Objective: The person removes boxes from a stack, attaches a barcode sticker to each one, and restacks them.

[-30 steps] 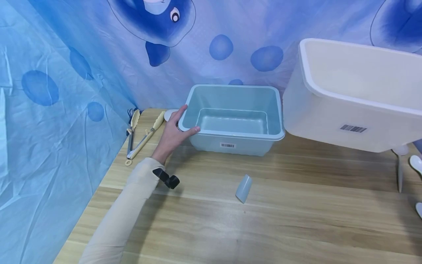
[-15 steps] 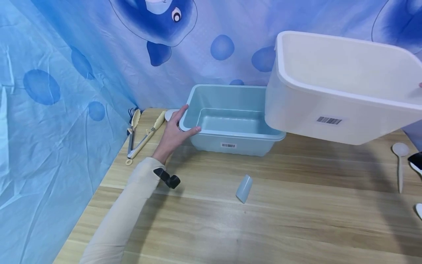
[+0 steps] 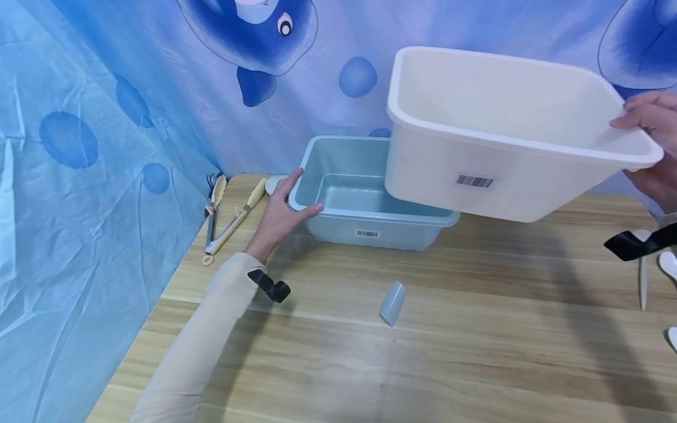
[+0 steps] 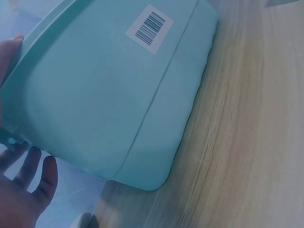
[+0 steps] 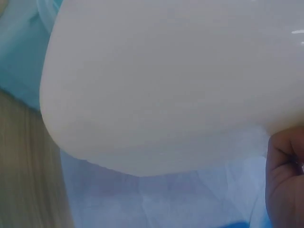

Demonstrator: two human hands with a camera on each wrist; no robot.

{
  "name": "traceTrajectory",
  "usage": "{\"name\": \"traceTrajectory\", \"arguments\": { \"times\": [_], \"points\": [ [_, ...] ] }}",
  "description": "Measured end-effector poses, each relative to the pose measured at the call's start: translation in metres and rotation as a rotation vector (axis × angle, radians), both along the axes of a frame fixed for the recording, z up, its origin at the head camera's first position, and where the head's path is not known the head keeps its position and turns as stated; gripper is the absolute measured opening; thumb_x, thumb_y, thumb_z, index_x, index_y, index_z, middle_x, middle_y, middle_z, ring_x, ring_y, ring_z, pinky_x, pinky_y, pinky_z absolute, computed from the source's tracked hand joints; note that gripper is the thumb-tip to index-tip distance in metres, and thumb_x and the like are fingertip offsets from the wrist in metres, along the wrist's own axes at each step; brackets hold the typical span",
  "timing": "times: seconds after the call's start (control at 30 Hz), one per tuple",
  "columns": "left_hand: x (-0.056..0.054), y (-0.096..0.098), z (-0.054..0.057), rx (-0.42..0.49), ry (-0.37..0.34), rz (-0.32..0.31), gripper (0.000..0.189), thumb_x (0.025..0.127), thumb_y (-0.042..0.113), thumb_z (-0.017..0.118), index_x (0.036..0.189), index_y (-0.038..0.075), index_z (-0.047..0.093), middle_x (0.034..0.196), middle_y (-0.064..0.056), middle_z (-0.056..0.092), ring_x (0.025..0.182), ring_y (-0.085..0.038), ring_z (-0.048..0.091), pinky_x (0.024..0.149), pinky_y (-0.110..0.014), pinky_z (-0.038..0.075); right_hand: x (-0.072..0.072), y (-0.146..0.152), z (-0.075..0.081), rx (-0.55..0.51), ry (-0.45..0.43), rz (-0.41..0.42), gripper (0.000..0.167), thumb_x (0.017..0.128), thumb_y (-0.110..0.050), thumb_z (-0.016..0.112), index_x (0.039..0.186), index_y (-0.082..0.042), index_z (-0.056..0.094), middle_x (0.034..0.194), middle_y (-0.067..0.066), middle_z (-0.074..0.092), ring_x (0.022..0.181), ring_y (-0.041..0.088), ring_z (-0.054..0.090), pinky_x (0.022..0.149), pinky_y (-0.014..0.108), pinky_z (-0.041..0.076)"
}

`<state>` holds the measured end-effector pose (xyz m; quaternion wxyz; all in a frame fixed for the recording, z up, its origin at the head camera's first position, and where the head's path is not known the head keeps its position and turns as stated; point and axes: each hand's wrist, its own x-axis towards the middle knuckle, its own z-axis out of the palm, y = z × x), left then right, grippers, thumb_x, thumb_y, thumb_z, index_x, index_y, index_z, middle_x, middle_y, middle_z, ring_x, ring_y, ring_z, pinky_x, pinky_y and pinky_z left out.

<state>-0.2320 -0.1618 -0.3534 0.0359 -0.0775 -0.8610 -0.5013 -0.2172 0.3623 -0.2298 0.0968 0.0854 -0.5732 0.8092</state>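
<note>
A light blue plastic bin stands on the table against the back curtain. My left hand grips its left end at the rim, thumb at the front corner; in the left wrist view the fingers sit below the rim. A white plastic bin hangs tilted in the air, its left end over the right part of the blue bin. At its right end, my right hand holds the rim, thumb inside and fingers outside. The blue bin's right interior is hidden behind the white bin.
A small light blue cup-like piece lies mid-table. Tongs lie at the left edge, with a white round-ended item behind my left hand. White spoons lie at the right edge. A blue curtain borders the left and back.
The white bin has moved left, from beside the blue bin to partly over it. My right hand has come into view on its right rim. The left hand and blue bin stay put.
</note>
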Motion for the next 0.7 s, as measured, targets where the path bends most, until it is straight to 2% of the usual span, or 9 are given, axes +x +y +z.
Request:
{"name": "traceTrajectory", "arguments": {
  "times": [0.03, 0.1, 0.2, 0.27, 0.33, 0.53, 0.7],
  "points": [
    [0.0, 0.0, 0.0, -0.002, -0.001, -0.001, 0.089, 0.078, 0.04, 0.078, 0.152, 0.032, 0.028, 0.154, -0.007, 0.03, 0.136, -0.03, 0.038, 0.109, -0.053, 0.036, 0.0, -0.006, 0.004, -0.139, -0.109, -0.019, 0.016, 0.094, 0.012, 0.047, 0.096, -0.003, 0.053, 0.095, 0.005, 0.062, 0.078, 0.017, 0.07, 0.062, 0.026, 0.059],
    [0.0, 0.0, 0.0, -0.002, 0.0, -0.002, 0.089, 0.079, 0.04, 0.078, 0.152, 0.031, 0.028, 0.154, -0.007, 0.031, 0.135, -0.03, 0.038, 0.109, -0.052, 0.037, -0.002, -0.018, 0.006, -0.123, -0.109, -0.033, 0.015, 0.092, 0.013, 0.048, 0.092, 0.0, 0.055, 0.094, 0.006, 0.062, 0.077, 0.018, 0.07, 0.06, 0.026, 0.059],
    [0.001, 0.0, 0.0, -0.005, 0.001, -0.002, 0.09, 0.079, 0.04, 0.078, 0.152, 0.03, 0.027, 0.153, -0.008, 0.031, 0.134, -0.03, 0.039, 0.108, -0.052, 0.037, -0.003, -0.036, 0.008, -0.101, -0.087, -0.054, 0.014, 0.089, 0.015, 0.05, 0.086, 0.004, 0.058, 0.083, 0.008, 0.062, 0.066, 0.018, 0.067, 0.049, 0.023, 0.054],
    [0.001, 0.0, 0.001, -0.01, 0.004, 0.0, 0.09, 0.078, 0.041, 0.078, 0.152, 0.03, 0.027, 0.153, -0.008, 0.032, 0.134, -0.03, 0.039, 0.108, -0.052, 0.037, -0.005, -0.047, 0.01, -0.14, -0.084, -0.053, 0.015, 0.087, 0.019, 0.051, 0.081, 0.007, 0.059, 0.076, 0.01, 0.059, 0.059, 0.022, 0.064, 0.043, 0.027, 0.05],
    [0.001, 0.001, 0.001, -0.017, 0.005, 0.002, 0.091, 0.078, 0.043, 0.078, 0.152, 0.03, 0.027, 0.153, -0.008, 0.032, 0.134, -0.03, 0.039, 0.109, -0.052, 0.037, -0.007, -0.056, 0.013, -0.164, -0.096, -0.055, 0.016, 0.086, 0.02, 0.051, 0.079, 0.008, 0.059, 0.075, 0.011, 0.059, 0.058, 0.022, 0.063, 0.042, 0.028, 0.048],
    [0.001, 0.003, 0.002, -0.04, 0.0, 0.011, 0.091, 0.077, 0.045, 0.078, 0.152, 0.033, 0.028, 0.153, -0.008, 0.032, 0.136, -0.03, 0.038, 0.109, -0.053, 0.036, -0.014, -0.076, 0.019, -0.211, -0.143, -0.051, 0.015, 0.083, 0.021, 0.053, 0.079, 0.009, 0.059, 0.087, 0.01, 0.058, 0.07, 0.025, 0.067, 0.05, 0.03, 0.055],
    [0.0, 0.003, 0.003, -0.056, -0.003, 0.022, 0.09, 0.077, 0.046, 0.078, 0.151, 0.034, 0.028, 0.154, -0.007, 0.032, 0.138, -0.03, 0.036, 0.11, -0.055, 0.035, -0.018, -0.091, 0.022, -0.237, -0.153, 0.001, 0.013, 0.082, 0.021, 0.053, 0.08, 0.01, 0.059, 0.089, 0.013, 0.059, 0.079, 0.027, 0.069, 0.057, 0.032, 0.058]
  ]
}}
